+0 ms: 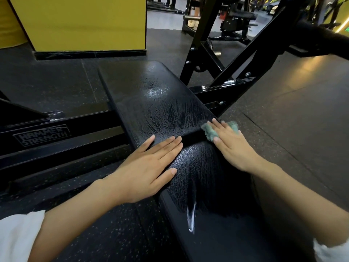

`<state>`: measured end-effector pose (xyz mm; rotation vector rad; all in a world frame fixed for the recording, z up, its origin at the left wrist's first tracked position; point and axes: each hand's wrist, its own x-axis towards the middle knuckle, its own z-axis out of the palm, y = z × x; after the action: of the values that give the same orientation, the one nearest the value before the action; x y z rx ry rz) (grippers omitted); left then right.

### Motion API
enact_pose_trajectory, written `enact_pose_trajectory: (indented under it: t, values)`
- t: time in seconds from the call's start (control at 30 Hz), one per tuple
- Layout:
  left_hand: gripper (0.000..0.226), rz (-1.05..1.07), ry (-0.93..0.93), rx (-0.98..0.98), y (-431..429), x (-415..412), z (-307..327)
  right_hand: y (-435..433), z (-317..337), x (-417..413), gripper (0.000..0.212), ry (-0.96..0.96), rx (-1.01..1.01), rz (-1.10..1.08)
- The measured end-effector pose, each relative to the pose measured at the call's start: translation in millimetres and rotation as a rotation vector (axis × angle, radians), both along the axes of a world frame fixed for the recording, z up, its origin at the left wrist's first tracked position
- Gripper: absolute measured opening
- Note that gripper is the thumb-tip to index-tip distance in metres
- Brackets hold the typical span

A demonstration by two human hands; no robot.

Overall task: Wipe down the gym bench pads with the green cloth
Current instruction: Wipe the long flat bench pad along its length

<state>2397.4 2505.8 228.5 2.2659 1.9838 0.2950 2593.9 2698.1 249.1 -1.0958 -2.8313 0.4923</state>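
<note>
Wiping step in hand: right hand [234, 146] lies flat, fingers straight, pressing the green cloth [209, 132] at the seam between far pad [151, 95] and near pad [200, 176], about 3 o'clock from frame centre. Left hand [149, 167], flat and holding nothing, braces on the near pad's edge at 7 o'clock. Both pads show wet streaks, so probably well along; the next stroke likely calls for drawing the cloth toward 9 o'clock along the seam under even pressure.

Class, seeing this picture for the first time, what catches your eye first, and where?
Two bare hands at centre: the left hand lies flat on the near pad, the right hand presses a green cloth at the gap between pads. Streaks shine on the far pad, and a yellow wall glows top left.
</note>
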Motion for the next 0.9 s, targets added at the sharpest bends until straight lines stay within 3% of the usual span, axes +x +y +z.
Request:
enact_pose_trajectory:
  t: [0.27,0.67,0.9]
  values:
    - [0.068,-0.024,-0.031,0.031,-0.8,-0.3,-1.4,-64.5,7.3,79.2,0.056,-0.028,-0.018,0.074]
    - [0.069,-0.010,-0.016,0.018,0.7,-0.8,-2.6,16.8,4.1,-12.3,0.049,-0.030,-0.019,-0.076]
    - [0.070,-0.013,-0.030,0.012,0.7,-1.0,-2.4,-27.9,6.3,10.2,0.049,-0.056,0.014,0.014]
